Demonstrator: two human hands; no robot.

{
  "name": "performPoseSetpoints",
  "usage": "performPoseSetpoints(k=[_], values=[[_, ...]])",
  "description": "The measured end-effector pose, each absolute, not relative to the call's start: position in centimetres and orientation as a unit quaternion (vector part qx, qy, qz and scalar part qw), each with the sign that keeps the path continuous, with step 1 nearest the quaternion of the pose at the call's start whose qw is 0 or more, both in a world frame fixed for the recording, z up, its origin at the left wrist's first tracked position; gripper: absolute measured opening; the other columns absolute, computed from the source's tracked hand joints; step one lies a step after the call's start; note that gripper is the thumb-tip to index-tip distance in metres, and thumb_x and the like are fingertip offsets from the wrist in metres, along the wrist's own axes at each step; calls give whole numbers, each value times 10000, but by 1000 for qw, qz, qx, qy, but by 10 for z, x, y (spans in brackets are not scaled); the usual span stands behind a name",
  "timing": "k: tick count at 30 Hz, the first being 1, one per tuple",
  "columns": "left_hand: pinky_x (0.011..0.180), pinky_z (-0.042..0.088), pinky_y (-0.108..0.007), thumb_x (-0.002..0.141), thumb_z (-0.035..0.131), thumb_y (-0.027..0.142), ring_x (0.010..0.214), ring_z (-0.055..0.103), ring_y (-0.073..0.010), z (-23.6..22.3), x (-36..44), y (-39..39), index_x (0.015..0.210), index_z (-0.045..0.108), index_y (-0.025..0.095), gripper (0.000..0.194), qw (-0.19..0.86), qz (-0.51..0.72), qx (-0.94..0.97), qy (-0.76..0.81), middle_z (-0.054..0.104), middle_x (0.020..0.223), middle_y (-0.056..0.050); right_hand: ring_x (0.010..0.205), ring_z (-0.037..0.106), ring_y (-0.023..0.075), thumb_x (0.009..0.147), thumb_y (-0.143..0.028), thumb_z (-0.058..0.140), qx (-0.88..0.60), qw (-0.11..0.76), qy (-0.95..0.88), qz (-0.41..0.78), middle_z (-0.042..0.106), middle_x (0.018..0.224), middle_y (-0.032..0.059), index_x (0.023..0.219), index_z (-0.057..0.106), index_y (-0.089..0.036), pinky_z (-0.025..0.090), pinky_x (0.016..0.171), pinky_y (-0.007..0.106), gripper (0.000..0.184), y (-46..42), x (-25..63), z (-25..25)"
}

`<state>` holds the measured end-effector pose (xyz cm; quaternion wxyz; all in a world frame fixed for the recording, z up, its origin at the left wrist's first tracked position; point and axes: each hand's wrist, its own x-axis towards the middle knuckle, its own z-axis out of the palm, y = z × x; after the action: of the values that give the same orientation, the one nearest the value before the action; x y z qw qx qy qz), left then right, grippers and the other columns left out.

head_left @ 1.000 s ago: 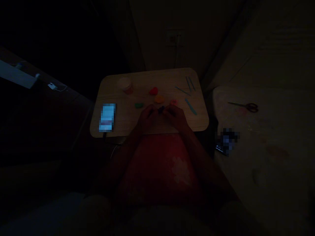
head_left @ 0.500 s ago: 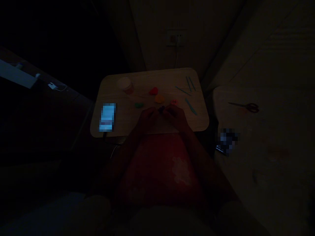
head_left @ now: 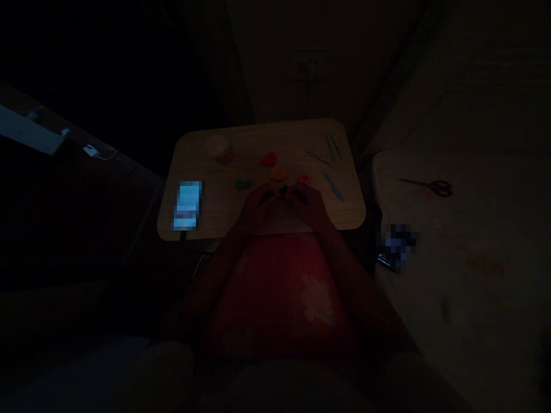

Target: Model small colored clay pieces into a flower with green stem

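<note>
In very dim light, my left hand point(head_left: 259, 202) and my right hand point(head_left: 306, 201) meet over the front of a small wooden table point(head_left: 215, 206). Their closed fingertips pinch a small dark lump point(head_left: 283, 190) from both sides; its material is too dark to make out. Just beyond the fingers lie an orange piece point(head_left: 279, 173) and a red piece point(head_left: 269, 159), both soft-looking like modelling clay. A green piece point(head_left: 243, 184) rests left of my left hand. Close behind my right hand sits a pinkish-red ring-like piece point(head_left: 303, 179).
A tub point(head_left: 218, 149) stands at the table's back left, and a lit phone point(head_left: 187, 205) lies front left. Thin sticks point(head_left: 333, 147) and a blue-green plastic knife point(head_left: 334, 186) are on the right. Scissors point(head_left: 430, 186) lie on the pale surface beyond the table's right side.
Both hands stay in nearly the same place, with the dark lump still between their fingertips. Its visible outline has shifted slightly. The picture is a little darker on the wall.
</note>
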<state>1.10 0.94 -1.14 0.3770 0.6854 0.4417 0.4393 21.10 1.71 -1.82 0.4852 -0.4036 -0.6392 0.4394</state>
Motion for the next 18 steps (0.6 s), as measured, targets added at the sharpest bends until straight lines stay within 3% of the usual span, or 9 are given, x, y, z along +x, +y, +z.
performPoseSetpoints(k=[9, 15, 18], values=[[914, 517, -343, 1012, 567, 455, 974, 655, -207, -17, 12, 11, 1066, 627, 217, 251, 323, 442, 693, 469, 715, 1039, -56, 715, 617, 161, 923, -525, 698, -398, 488, -640, 440, 715, 797, 15, 869, 707, -228, 481, 679, 297, 302, 17, 211, -19], [871, 513, -351, 1016, 587, 440, 921, 618, -211, -13, 13, 11, 1007, 647, 215, 234, 281, 444, 704, 478, 672, 977, -57, 665, 602, 154, 928, -490, 692, -398, 510, -622, 441, 670, 725, -5, 840, 674, -235, 473, 639, 288, 271, 15, 211, -18], [839, 506, -356, 992, 644, 428, 886, 595, -213, -11, 14, 10, 989, 680, 218, 213, 239, 436, 718, 487, 642, 961, -59, 743, 647, 169, 935, -480, 681, -409, 563, -588, 413, 672, 763, 6, 798, 635, -243, 516, 698, 296, 277, 15, 210, -20]])
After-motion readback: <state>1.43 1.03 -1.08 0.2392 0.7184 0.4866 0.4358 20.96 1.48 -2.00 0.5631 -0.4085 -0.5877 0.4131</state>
